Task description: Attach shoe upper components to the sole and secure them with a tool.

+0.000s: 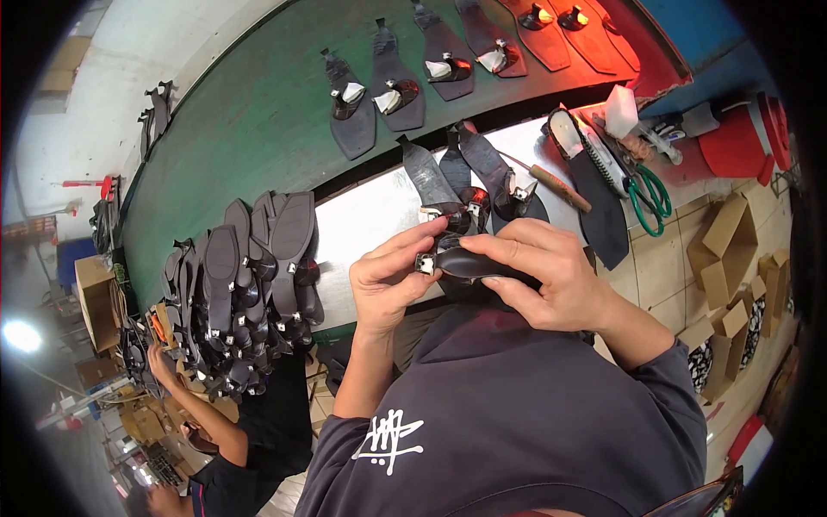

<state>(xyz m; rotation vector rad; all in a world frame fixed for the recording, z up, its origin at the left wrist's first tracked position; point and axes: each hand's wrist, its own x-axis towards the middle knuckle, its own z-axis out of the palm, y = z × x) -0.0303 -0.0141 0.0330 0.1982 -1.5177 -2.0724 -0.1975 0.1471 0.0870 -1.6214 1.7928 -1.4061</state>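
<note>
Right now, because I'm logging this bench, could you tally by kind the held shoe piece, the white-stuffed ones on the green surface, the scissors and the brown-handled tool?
Dark shoe piece in the left hand and right hand: 1
White-stuffed shoe pieces on the green surface: 4
Green-handled scissors: 1
Brown-handled tool: 1
Total: 7

Dark shirt (551,414), white print (392,441), bare hands (551,269)
</note>
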